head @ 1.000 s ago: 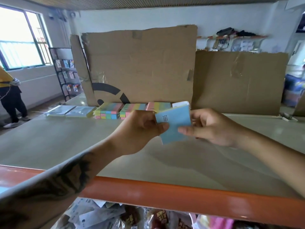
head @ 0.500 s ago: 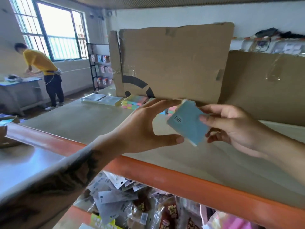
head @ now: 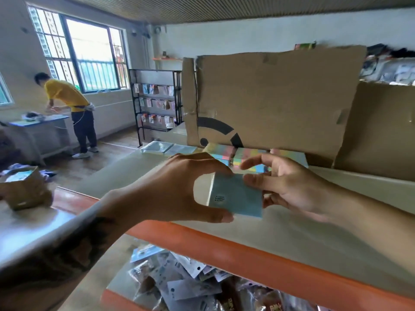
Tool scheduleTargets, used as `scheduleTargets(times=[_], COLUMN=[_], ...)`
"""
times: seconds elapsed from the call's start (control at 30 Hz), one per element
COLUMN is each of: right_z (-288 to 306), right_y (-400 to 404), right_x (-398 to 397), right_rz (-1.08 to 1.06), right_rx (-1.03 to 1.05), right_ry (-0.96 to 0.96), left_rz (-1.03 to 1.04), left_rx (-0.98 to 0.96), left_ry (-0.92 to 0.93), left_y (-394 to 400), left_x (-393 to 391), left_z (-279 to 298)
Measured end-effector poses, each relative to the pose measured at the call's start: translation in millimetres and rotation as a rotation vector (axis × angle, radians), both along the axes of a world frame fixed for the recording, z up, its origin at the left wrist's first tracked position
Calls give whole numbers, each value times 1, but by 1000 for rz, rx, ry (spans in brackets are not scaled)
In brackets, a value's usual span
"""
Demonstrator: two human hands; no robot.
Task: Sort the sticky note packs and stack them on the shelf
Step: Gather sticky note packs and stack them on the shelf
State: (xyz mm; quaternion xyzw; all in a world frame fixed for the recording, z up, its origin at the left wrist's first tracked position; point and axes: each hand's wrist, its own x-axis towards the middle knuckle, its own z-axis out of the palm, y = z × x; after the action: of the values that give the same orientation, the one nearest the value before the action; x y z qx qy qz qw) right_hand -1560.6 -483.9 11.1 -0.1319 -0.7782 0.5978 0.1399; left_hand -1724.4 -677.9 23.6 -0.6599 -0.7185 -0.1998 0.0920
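Both hands grip one pale blue square sticky note pack (head: 235,195) in the air above the beige shelf board (head: 280,230): the left hand (head: 177,187) pinches its left edge between thumb and forefinger, the right hand (head: 289,187) holds its right side. Best, I judge, to carry it level to the rainbow-striped packs (head: 244,157) by the brown cardboard sheet (head: 276,97) and square its edges. Its small dark label is too blurred to read.
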Motion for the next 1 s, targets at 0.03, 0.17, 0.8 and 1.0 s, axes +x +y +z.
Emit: scheduleTargets(times=[0.03, 0.17, 0.8, 1.0], right_z=[1, 4, -28, -26], right_y=[-6, -34, -77, -76], right_x=[-11, -57, -101, -100], right_rz=[5, -5, 15, 35], right_rx=[6, 49, 902, 932], right_ry=[-9, -16, -410, -404], left_rz=[-3, -12, 111, 102], left_rx=[5, 14, 91, -24], left_ry=[20, 85, -325, -390], left_y=[-6, -27, 34, 40], left_x=[-12, -68, -315, -340], left_z=[2, 6, -27, -36])
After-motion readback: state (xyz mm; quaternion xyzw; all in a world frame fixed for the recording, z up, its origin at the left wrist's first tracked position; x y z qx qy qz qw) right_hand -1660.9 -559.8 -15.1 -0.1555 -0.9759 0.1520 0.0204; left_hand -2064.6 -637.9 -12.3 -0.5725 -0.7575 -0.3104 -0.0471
